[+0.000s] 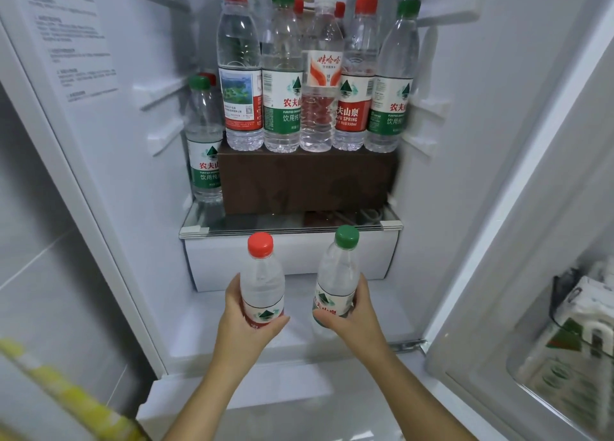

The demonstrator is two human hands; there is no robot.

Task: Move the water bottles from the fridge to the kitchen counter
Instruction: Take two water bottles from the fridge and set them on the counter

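Red-capped bottle [262,284] upright, green-capped bottle [337,279] slightly right-leaning.

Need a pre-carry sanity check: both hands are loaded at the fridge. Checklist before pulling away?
1. Left hand grips the red-cap bottle, fingers wrapped round the label: ok.
2. Right hand grips the green-cap bottle: ok.
3. Caps on both held bottles: ok.
4. Held bottles out in front of the shelf, touching nothing: ok.
5. Fridge emptied of water: not ok, other bottles stand on the box and beside it.
6. Counter free to take them: cannot tell, out of view.
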